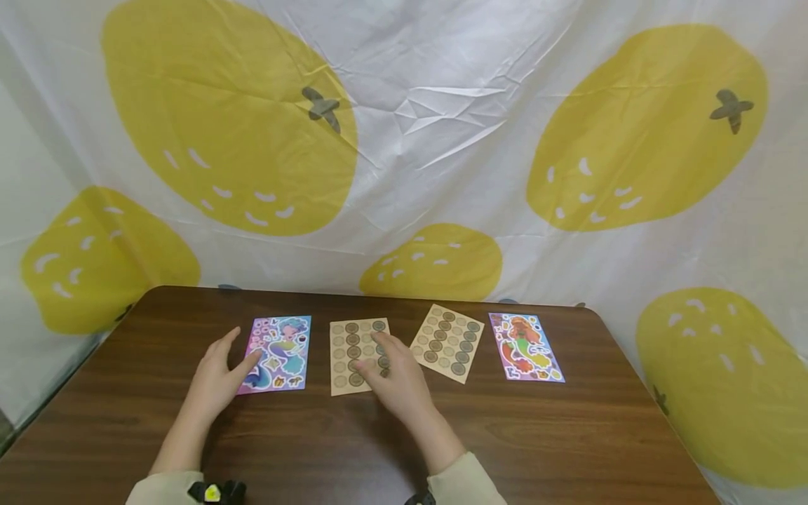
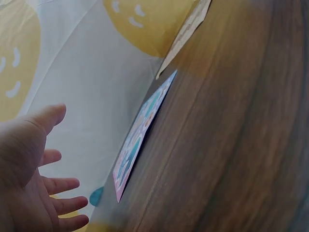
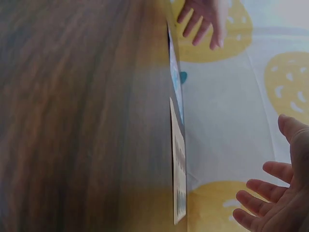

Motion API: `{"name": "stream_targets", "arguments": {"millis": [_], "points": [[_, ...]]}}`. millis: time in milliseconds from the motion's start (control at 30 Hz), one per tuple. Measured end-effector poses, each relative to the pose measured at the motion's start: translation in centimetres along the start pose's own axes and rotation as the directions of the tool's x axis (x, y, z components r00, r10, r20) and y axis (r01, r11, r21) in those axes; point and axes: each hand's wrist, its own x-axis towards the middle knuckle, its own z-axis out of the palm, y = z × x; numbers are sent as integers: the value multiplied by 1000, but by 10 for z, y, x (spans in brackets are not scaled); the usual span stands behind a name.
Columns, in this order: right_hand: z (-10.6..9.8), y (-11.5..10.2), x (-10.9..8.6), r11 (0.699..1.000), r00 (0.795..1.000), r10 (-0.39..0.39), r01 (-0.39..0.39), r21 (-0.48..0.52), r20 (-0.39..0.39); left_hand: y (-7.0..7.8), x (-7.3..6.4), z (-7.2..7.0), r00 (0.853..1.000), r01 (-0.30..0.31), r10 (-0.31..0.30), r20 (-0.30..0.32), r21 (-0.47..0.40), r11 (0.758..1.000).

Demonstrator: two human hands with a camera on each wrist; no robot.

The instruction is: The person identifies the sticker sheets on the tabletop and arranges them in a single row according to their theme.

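Observation:
My left hand hovers at the left side of a purple-blue mermaid sticker sheet, its thumb over the sheet's edge in the head view. In the left wrist view the left fingers are spread, holding nothing, apart from the sticker sheet. My right hand is above the right part of a tan sheet printed with rows of round circles, hiding some of them. The right wrist view shows this hand with fingers extended and nothing in them, apart from the tan sheet.
Right of the right hand lies a second tan sheet of circles, tilted. Farther right is another mermaid sticker sheet. All lie on a brown wood-grain table. A white cloth with yellow fruit prints hangs behind its back edge.

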Motion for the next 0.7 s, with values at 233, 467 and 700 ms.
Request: {"name": "stream_targets", "arguments": {"millis": [233, 467, 700], "points": [[14, -8, 4, 998, 1000, 17, -18, 68, 18, -2, 6, -2, 999, -31, 31, -14, -5, 1000], [24, -16, 7, 994, 999, -8, 4, 112, 38, -5, 11, -3, 997, -72, 72, -10, -8, 997], [35, -19, 11, 990, 999, 12, -19, 141, 52, -8, 15, -4, 997, -75, 75, 13, -25, 997]]}}
